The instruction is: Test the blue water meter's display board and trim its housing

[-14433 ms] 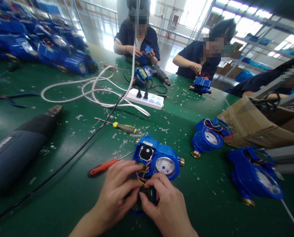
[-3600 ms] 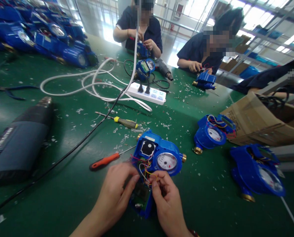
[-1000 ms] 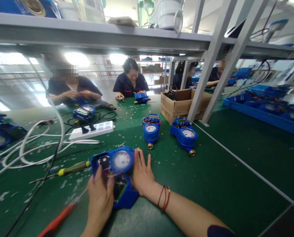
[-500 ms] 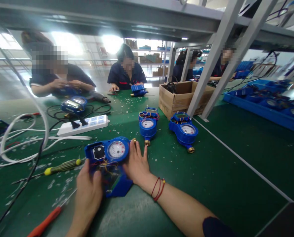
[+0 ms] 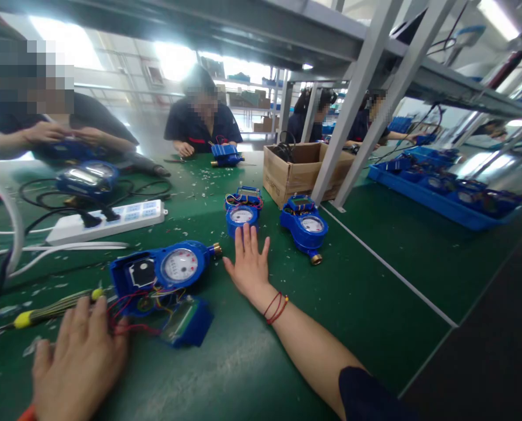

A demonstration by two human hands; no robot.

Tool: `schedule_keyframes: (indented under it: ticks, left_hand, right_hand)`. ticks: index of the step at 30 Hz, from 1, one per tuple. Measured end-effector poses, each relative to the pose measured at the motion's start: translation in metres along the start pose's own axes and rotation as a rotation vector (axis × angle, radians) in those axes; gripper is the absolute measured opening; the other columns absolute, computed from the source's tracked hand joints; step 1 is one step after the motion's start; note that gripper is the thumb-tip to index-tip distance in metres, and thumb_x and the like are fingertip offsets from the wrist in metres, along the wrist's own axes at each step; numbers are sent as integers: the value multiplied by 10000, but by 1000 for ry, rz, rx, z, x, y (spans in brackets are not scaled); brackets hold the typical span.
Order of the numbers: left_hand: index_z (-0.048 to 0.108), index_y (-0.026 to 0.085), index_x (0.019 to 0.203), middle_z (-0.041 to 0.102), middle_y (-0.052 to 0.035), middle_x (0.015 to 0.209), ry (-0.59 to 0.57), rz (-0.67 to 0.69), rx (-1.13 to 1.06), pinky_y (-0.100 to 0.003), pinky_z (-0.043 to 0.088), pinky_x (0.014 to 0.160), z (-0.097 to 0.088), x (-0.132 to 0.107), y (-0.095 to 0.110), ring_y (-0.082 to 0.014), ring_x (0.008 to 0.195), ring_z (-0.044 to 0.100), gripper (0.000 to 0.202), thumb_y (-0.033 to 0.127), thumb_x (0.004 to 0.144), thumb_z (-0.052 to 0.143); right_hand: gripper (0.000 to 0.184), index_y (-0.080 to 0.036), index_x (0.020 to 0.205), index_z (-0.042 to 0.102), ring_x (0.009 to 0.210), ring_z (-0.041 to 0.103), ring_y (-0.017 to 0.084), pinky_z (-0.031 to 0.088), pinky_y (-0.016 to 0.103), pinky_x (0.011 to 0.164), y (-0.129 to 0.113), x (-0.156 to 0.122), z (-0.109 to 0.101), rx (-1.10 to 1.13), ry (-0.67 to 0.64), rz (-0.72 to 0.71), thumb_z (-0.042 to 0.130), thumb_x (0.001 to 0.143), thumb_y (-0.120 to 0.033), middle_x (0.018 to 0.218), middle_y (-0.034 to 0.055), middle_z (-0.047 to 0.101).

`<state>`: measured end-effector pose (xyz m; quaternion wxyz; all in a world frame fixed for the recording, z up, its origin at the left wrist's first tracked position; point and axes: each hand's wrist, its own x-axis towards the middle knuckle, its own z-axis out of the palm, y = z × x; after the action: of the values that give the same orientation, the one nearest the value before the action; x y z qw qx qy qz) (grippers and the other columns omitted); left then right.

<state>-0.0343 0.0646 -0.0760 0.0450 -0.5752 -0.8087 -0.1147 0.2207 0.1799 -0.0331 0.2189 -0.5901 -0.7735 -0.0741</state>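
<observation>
An opened blue water meter (image 5: pixel 164 272) lies on the green table, with its dial up, coloured wires showing and its detached blue cover (image 5: pixel 186 321) lying in front. My left hand (image 5: pixel 79 365) rests flat beside the wires at the meter's near left, fingers stretched out. My right hand (image 5: pixel 249 264) is open with fingers spread and reaches across the table, its fingertips just short of a second blue meter (image 5: pixel 241 213). A third meter (image 5: pixel 305 225) lies to the right of that one.
A yellow-handled screwdriver (image 5: pixel 45 310) lies left of the open meter. A white power strip (image 5: pixel 107 219) with cables sits further back. A cardboard box (image 5: pixel 302 169), slanted shelf legs (image 5: pixel 351 123) and a blue tray (image 5: pixel 440 190) of meters stand at right. Several people work across the table.
My right hand has left the open meter and stretched forward toward the second meter. My left hand has slid back from the open meter's body to the table beside the wires. The view has swung right.
</observation>
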Motion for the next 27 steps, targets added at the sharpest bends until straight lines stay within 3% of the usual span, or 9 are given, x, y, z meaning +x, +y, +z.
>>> schedule_keyframes:
  ticks: [3, 6, 10, 16, 24, 27]
  left_hand:
    - [218, 108, 1378, 219, -142, 1472, 65, 27, 133, -551, 191, 1062, -2, -4, 9, -302, 1345, 205, 615, 436, 865, 135]
    - [249, 64, 1370, 283, -170, 1442, 43, 63, 153, -554, 228, 1040, -5, -7, 14, -311, 1322, 256, 613, 412, 879, 129]
    - [213, 48, 1383, 276, -181, 1441, 63, 109, 144, -556, 217, 1043, -6, -8, 15, -312, 1330, 231, 627, 422, 884, 143]
    - [99, 50, 1409, 140, -175, 1486, 122, 74, 132, -550, 120, 1078, -10, -9, 24, -306, 1366, 101, 629, 400, 888, 147]
    - [143, 25, 1399, 150, -176, 1484, 112, 52, 96, -563, 147, 1067, -7, -9, 23, -316, 1361, 120, 634, 401, 889, 143]
    - [135, 24, 1400, 152, -192, 1480, 165, 44, 75, -557, 111, 1077, -9, -8, 25, -310, 1364, 110, 624, 392, 897, 161]
  right_hand:
    - [805, -124, 1421, 24, 1367, -69, 237, 30, 556, 1070, 2, -1, 8, -11, 11, -5, 508, 849, -420, 1491, 95, -56]
    - [815, -143, 1420, 15, 1368, -61, 247, 41, 569, 1066, 2, -1, 11, -25, 16, -3, 522, 840, -409, 1490, 66, -60]
    - [825, -135, 1414, -35, 1366, -76, 244, 38, 582, 1061, 2, -1, 11, -47, 22, 8, 509, 847, -388, 1486, 51, -76]
    - [811, -112, 1407, -56, 1360, -115, 245, 25, 597, 1051, -1, -2, 11, -72, 27, 0, 477, 863, -392, 1480, 67, -100]
    - [791, -109, 1416, -7, 1366, -66, 249, 37, 578, 1060, 0, -2, 16, -128, 16, -7, 470, 858, -402, 1489, 76, -61]
    - [786, -127, 1420, 6, 1368, -37, 254, 65, 570, 1062, 1, -2, 17, -144, 10, -12, 470, 853, -411, 1495, 73, -25]
